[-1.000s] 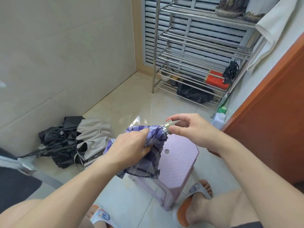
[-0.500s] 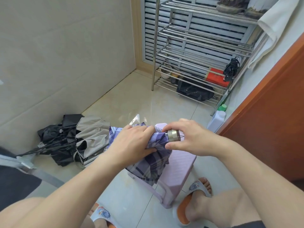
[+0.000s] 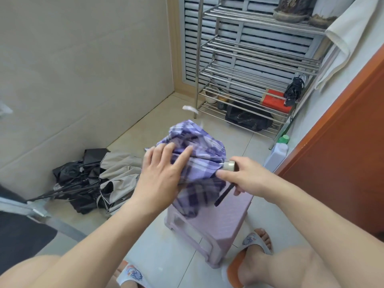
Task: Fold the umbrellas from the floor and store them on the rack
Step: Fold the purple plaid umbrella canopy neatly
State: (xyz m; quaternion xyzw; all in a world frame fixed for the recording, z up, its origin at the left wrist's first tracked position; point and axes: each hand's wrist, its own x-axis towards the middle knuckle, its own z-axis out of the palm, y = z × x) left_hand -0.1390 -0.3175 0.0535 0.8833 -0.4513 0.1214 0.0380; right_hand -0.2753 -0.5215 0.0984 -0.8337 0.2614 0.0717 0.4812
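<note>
A purple plaid umbrella (image 3: pixel 199 154) is bunched up above a lilac plastic stool (image 3: pixel 220 229). My right hand (image 3: pixel 247 175) grips its beige handle end, with a dark strap hanging below. My left hand (image 3: pixel 162 175) lies on the canopy with its fingers stretched out over the fabric. On the floor to the left, a black umbrella (image 3: pixel 79 183) and a beige one (image 3: pixel 120 171) lie collapsed in a heap against the wall. The steel rack (image 3: pixel 259 59) stands at the back right.
The rack's lower shelves hold a red box (image 3: pixel 275 101), a black bag (image 3: pixel 249 119), a pot and a black cable bundle. A white bottle with a green cap (image 3: pixel 277 154) stands by the orange door (image 3: pixel 342 146). My feet in slippers flank the stool.
The umbrella has swung round and up, its canopy now pointing toward the rack. My left hand has opened from a grip to flat fingers on the fabric. My right hand has moved right with the handle.
</note>
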